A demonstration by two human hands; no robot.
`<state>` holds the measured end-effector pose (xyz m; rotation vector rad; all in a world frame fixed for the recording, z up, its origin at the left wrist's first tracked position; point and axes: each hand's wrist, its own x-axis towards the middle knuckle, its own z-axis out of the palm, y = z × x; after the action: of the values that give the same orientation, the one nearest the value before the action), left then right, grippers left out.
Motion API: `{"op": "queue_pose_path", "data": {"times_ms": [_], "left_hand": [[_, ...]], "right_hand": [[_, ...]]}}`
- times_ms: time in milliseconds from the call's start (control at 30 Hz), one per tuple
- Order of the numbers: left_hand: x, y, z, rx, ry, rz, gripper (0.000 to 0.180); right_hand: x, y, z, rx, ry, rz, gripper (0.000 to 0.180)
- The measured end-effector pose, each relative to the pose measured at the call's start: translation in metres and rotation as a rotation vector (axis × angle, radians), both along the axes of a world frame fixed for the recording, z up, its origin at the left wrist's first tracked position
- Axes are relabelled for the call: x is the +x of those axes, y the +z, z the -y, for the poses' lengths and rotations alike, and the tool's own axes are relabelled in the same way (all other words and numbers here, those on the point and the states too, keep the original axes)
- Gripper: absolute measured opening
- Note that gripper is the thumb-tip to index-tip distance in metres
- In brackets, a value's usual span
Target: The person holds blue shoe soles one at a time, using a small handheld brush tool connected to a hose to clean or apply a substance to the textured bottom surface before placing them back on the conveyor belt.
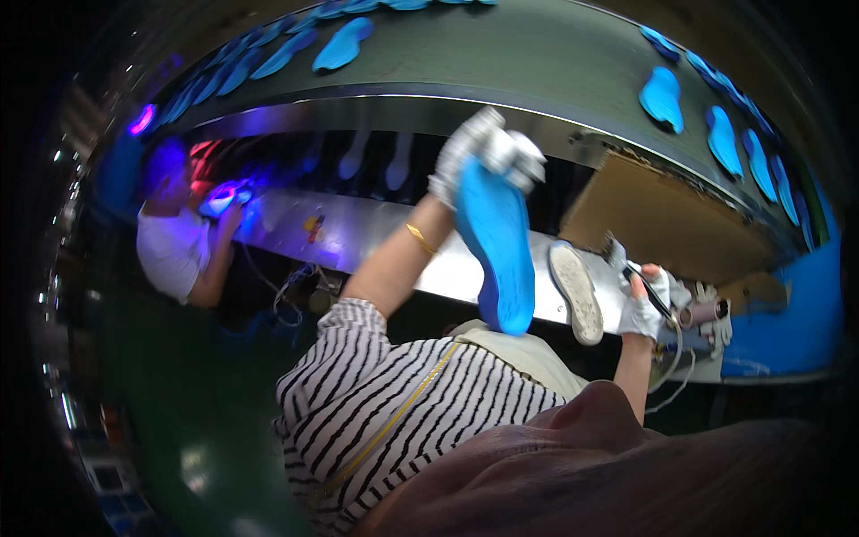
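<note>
Nearest, at the bottom right, a blurred pale mass fills the corner, too close to the lens to read, and just beyond it a striped sleeve (376,403) leads up to both gloved hands.

The left hand (488,157) is raised high, fingers curled tight round the top end of a blue insole (497,251), which hangs long-ways down from the grip. Held up like that, its broad face is turned where it can be looked over, well above the surface (376,228).

The right hand (646,300) is lower and to the right, near the edge of the surface. It is closed round a thin dark tool (651,291), pen-like, with the fingers pressed together about it; a cord seems to trail below the wrist. Just left of this hand a shoe (575,291) lies sole-up on the surface, close enough to be reached without stretching.

Farther off on the left, another person in a white shirt (170,251) bends over a violet-lit spot on the same long surface. Beyond everything, a curved conveyor belt (501,54) carries more blue insoles (664,97), laid flat and spaced apart in a row.
</note>
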<state>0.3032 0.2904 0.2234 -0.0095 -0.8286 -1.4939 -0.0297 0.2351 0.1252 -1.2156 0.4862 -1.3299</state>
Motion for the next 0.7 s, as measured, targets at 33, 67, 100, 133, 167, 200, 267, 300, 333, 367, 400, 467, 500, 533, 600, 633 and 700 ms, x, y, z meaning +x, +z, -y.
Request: {"op": "queue_pose_path", "data": {"times_ms": [33,67,100,133,167,200,267,300,333,367,400,467,500,533,600,633,700], "left_hand": [[-0.030,-0.006,-0.006,0.420,0.121,0.205,0.055],[-0.046,-0.028,-0.004,0.403,-0.028,0.075,0.060],[-0.063,-0.052,0.001,0.400,-0.193,-0.045,0.072],[-0.073,-0.055,-0.006,0.513,-0.285,-0.144,0.076],[-0.080,-0.055,-0.017,0.535,-0.295,-0.157,0.078],[-0.083,-0.055,-0.024,0.558,-0.312,-0.167,0.080],[-0.084,-0.065,-0.030,0.495,-0.371,-0.199,0.084],[-0.087,-0.070,-0.028,0.545,-0.312,-0.172,0.081],[-0.094,-0.064,-0.026,0.545,-0.337,-0.237,0.077],[-0.105,-0.059,-0.022,0.527,-0.284,-0.240,0.076],[-0.113,-0.059,-0.022,0.507,-0.204,-0.249,0.075],[-0.125,-0.066,-0.020,0.561,-0.008,-0.090,0.075],[-0.131,-0.071,-0.016,0.581,0.083,-0.015,0.076],[-0.135,-0.077,-0.011,0.595,0.081,0.001,0.075],[-0.137,-0.090,-0.002,0.627,0.101,0.037,0.073],[-0.133,-0.086,0.000,0.607,-0.009,0.002,0.079],[-0.134,-0.078,-0.006,0.582,0.026,0.024,0.085]], "right_hand": [[-0.003,-0.002,0.001,0.009,-0.083,0.021,0.024],[-0.004,0.014,-0.008,0.038,0.001,-0.026,0.024],[-0.005,0.021,-0.013,0.029,-0.029,-0.094,0.023],[-0.006,0.026,-0.018,0.029,-0.064,-0.158,0.022],[0.000,0.029,-0.022,-0.009,-0.083,-0.215,0.022],[0.009,0.031,-0.024,-0.061,-0.076,-0.174,0.022],[0.026,0.039,-0.028,-0.212,-0.044,-0.324,0.023],[0.034,0.043,-0.030,-0.212,-0.031,-0.325,0.022],[0.041,0.048,-0.029,-0.213,-0.028,-0.323,0.021],[0.045,0.052,-0.028,-0.226,-0.102,-0.322,0.020],[0.051,0.053,-0.026,-0.242,-0.148,-0.317,0.019],[0.057,0.059,-0.022,-0.333,-0.231,-0.379,0.018],[0.061,0.064,-0.024,-0.311,-0.207,-0.324,0.018],[0.062,0.066,-0.027,-0.288,-0.210,-0.361,0.018],[0.066,0.053,-0.027,-0.404,-0.181,-0.368,0.019],[0.067,0.057,-0.035,-0.277,-0.040,-0.289,0.021],[0.063,0.058,-0.041,-0.197,0.008,-0.300,0.020]]}}
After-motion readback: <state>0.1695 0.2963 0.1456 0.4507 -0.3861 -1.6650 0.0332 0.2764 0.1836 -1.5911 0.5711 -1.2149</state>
